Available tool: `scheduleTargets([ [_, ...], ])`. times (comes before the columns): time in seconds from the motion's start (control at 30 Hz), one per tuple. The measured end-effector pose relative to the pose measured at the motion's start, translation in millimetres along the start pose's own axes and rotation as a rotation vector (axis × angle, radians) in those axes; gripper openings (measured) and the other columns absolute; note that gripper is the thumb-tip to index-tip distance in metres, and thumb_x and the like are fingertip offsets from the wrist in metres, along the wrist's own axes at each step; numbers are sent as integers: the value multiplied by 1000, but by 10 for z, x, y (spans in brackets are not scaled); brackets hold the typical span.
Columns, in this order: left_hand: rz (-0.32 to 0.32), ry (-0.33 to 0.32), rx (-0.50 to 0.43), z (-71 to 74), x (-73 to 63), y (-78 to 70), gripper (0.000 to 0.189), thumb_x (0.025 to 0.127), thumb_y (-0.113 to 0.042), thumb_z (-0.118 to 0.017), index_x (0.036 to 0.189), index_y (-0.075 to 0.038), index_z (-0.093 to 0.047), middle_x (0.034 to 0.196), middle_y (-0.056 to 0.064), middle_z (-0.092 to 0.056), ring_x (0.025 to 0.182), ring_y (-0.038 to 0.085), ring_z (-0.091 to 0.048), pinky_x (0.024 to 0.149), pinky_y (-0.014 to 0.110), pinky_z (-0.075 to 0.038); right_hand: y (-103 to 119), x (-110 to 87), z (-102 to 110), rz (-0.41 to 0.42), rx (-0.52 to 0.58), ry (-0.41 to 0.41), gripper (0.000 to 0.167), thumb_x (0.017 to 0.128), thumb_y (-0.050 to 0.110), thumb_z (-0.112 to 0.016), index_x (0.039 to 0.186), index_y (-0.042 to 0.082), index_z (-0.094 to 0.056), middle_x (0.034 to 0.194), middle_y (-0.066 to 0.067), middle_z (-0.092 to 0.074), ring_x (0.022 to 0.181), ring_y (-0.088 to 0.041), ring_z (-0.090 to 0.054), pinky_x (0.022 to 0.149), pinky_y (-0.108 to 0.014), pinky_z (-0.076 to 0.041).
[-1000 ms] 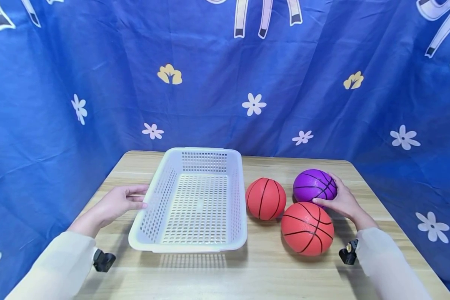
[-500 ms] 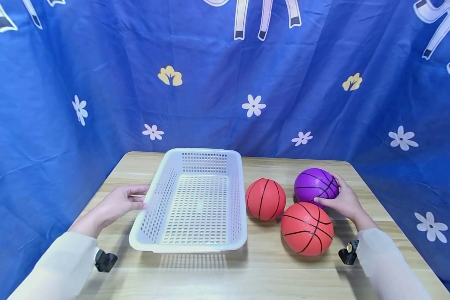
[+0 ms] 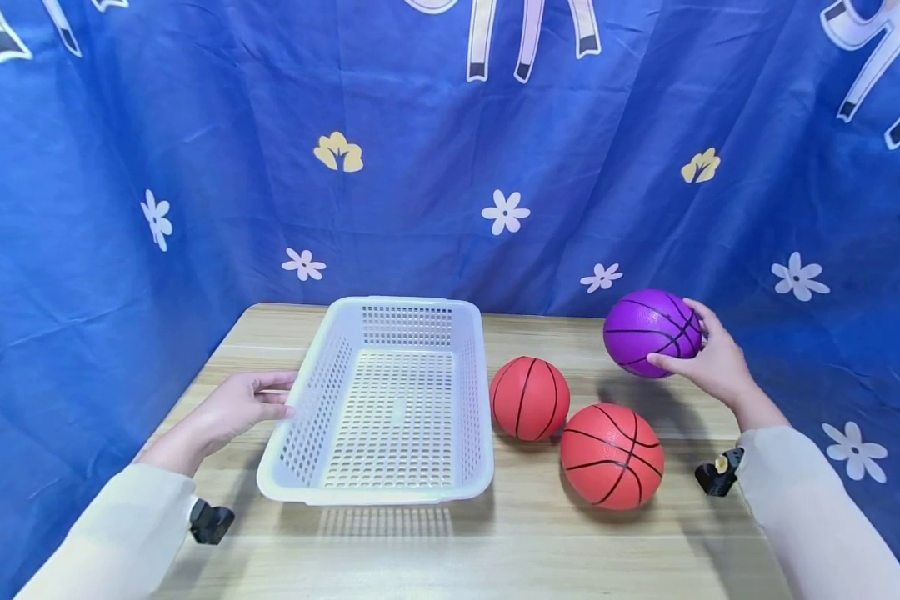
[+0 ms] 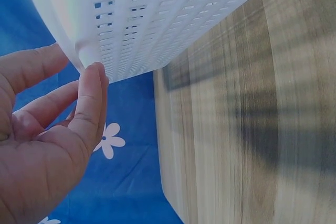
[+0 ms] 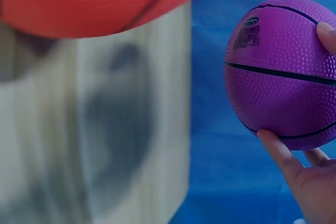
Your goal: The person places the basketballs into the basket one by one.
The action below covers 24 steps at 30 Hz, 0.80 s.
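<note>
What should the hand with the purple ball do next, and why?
Maybe carry the purple ball left toward the white basket, above the red ball beside it: the right hand holds the purple ball off the table, the left hand grips the basket, and no ball is inside.

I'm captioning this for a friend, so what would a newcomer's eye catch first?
Probably the purple ball, held above the table by the right hand. Next, the white basket left of center, gripped by the left hand. Then two red balls right of it.
</note>
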<state>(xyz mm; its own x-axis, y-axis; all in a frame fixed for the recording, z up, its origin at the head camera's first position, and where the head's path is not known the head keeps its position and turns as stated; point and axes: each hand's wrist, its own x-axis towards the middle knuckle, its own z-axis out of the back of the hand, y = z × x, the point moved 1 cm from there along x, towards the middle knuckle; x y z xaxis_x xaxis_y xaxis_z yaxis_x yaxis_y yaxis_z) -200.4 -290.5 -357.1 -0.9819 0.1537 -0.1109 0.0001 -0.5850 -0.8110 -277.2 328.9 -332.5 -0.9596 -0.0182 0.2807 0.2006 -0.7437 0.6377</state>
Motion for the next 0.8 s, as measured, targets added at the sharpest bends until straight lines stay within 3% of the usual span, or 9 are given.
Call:
scheduleTargets([
  [0.2, 0, -2, -2, 1, 2, -7, 64, 84, -5, -70, 136, 15, -39, 124, 29, -55, 109, 36, -58, 95, 51, -43, 282, 153, 94, 27, 40, -4, 106, 72, 35, -84, 153, 18, -17, 139, -30, -36, 117, -52, -43, 85, -65, -43],
  [0.37, -1, -6, 1, 2, 0, -15, 64, 84, -6, -71, 136, 15, -39, 124, 29, -56, 108, 36, -58, 95, 51, -43, 579, 271, 49, 55, 71, 9, 105, 71, 36, -84, 152, 23, -19, 144, -23, -35, 120, -47, -42, 86, -63, -44],
  [0.8, -6, -14, 5, -14, -9, -14, 64, 84, -5, -70, 135, 16, -38, 128, 31, -52, 111, 39, -56, 94, 50, -44, 1270, 480, -510, 185, 199, 84, 97, 66, 25, -89, 146, 27, -34, 134, -18, -42, 117, -36, -46, 87, -55, -46],
])
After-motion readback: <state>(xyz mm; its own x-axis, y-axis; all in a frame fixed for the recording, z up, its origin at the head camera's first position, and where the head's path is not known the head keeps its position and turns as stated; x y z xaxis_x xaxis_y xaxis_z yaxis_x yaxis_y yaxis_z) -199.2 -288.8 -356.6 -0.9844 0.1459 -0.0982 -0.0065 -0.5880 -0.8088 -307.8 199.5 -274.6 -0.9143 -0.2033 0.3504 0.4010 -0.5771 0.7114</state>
